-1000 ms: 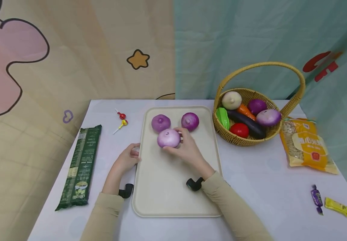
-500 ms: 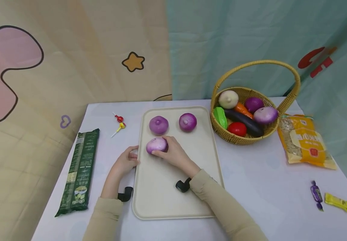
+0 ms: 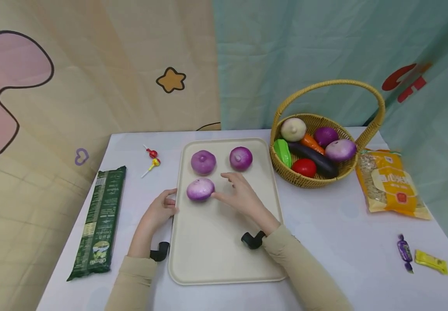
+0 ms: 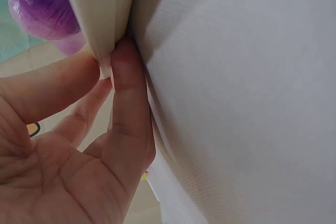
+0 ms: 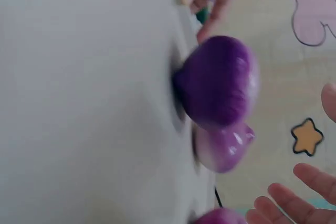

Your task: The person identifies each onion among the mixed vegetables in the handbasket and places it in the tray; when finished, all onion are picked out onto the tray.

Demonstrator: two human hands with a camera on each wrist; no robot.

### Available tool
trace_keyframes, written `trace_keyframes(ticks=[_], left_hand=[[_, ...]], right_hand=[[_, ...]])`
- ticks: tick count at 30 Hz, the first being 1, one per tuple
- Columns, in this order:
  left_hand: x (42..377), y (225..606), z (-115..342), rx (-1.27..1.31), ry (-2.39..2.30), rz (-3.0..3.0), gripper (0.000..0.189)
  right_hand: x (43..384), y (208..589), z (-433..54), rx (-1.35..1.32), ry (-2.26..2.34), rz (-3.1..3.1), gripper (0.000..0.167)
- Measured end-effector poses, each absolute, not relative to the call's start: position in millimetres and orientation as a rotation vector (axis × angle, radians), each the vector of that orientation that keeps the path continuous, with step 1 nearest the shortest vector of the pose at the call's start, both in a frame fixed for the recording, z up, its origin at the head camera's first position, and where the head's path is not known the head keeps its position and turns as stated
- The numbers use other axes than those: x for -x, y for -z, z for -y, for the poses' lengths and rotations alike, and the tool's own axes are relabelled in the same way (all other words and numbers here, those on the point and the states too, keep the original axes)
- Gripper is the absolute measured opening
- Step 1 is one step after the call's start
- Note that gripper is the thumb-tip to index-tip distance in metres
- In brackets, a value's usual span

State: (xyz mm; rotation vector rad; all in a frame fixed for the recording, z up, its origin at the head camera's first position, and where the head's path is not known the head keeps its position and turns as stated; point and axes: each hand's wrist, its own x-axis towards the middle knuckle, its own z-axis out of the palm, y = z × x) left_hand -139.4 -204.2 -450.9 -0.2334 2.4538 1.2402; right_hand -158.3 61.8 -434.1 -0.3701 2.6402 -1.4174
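A beige tray (image 3: 224, 250) carries three purple onions. The pale-topped onion (image 3: 200, 189) lies on its left side, in front of a purple onion (image 3: 203, 162); a darker onion (image 3: 241, 158) sits at the back right. My left hand (image 3: 159, 210) pinches the tray's left rim; in the left wrist view, the thumb (image 4: 47, 90) lies on one side of that rim and a finger (image 4: 128, 93) on the other. Over the tray, my right hand (image 3: 243, 198) is spread beside the pale-topped onion and holds nothing; its fingers (image 5: 294, 203) show apart from the onions in the right wrist view.
A wicker basket (image 3: 305, 180) of vegetables stands at the back right, beside an orange bag of grain (image 3: 392, 183). Two wrapped candies (image 3: 430, 261) lie at the front right. Left of the tray are a green packet (image 3: 99, 224) and two lollipops (image 3: 154, 162).
My right hand set the pale-topped onion down farther left and nearer on the tray, then let go and drew back to the right. The left hand has stayed at the rim.
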Motion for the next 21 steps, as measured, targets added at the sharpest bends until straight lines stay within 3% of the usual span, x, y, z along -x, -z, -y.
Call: trace_keyframes(ticks=[5,9,17,21], left_hand=[[142,450,204,0.212,-1.241,-2.461,0.060],[141,450,205,0.207,-1.238,-2.463,0.060],[137,451,206,0.219,-1.226,-2.471,0.061],[136,452,206,0.214,-1.245,-2.467,0.061]], right_hand=[[162,403,-124,0.314,1.565,-2.823,0.049],[167,392,-180,0.110,1.616,-2.967,0.043],[183,391,-260,-0.463,1.540,-3.121,0.053],[189,398,-280,-0.602,1.418,-3.135,0.060]])
